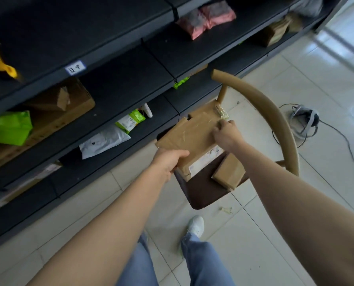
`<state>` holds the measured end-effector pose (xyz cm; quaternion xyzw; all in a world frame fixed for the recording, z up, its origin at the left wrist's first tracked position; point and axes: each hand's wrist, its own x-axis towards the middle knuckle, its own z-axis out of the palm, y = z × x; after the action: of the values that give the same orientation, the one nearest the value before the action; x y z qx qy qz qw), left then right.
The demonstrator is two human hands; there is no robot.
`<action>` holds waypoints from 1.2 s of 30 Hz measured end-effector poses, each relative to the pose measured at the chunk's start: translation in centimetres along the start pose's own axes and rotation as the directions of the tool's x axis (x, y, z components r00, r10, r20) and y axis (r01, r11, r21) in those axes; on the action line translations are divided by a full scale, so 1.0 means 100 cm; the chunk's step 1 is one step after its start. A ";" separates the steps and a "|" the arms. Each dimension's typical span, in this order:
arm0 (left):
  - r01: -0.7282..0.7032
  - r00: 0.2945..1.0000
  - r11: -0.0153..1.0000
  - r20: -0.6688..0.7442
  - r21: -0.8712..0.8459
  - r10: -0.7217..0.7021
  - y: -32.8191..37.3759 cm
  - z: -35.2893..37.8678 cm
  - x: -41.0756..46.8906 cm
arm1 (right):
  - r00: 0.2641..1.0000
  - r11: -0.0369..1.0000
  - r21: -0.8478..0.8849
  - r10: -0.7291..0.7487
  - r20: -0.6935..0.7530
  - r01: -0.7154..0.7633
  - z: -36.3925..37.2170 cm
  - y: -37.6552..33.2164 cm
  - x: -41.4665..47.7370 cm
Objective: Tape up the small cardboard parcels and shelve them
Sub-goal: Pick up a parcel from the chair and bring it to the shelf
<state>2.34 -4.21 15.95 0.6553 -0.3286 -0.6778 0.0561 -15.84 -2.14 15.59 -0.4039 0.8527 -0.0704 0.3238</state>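
Note:
A brown cardboard parcel [192, 139] with a white label on its near side rests on the dark chair seat [196, 193]. My left hand [169, 159] grips the parcel's near left corner. My right hand [226, 134] lies on the parcel's top right and pinches clear tape [222, 114] that runs to the far corner. A smaller cardboard parcel [229, 172] lies on the seat under my right forearm. No tape roll shows.
Dark shelving [114, 58] runs along the left, holding boxes, a white mailer bag [103, 143], green packets and pink bags. The chair's curved tan backrest [275, 112] arcs on the right. A grey device with a cable [304, 120] lies on the tiled floor.

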 end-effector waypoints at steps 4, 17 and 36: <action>-0.153 0.986 0.982 -0.045 0.113 0.159 0.024 -0.029 -0.028 | 0.997 0.994 0.103 -0.013 -0.079 0.021 -0.026 -0.046 -0.018; -0.232 0.946 0.941 -0.282 -0.246 0.159 0.084 -0.191 -0.071 | 0.988 0.805 0.576 -0.076 -0.135 0.141 -0.034 -0.213 -0.080; -0.404 0.886 0.883 -0.341 -0.239 0.313 0.100 -0.388 -0.089 | 0.966 0.828 0.537 -0.245 0.086 0.162 0.035 -0.388 -0.099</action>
<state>35.94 -21.88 31.65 0.6586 -0.3253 -0.5929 0.3300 15.87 -20.08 32.54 -0.3928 0.7259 -0.3040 0.4758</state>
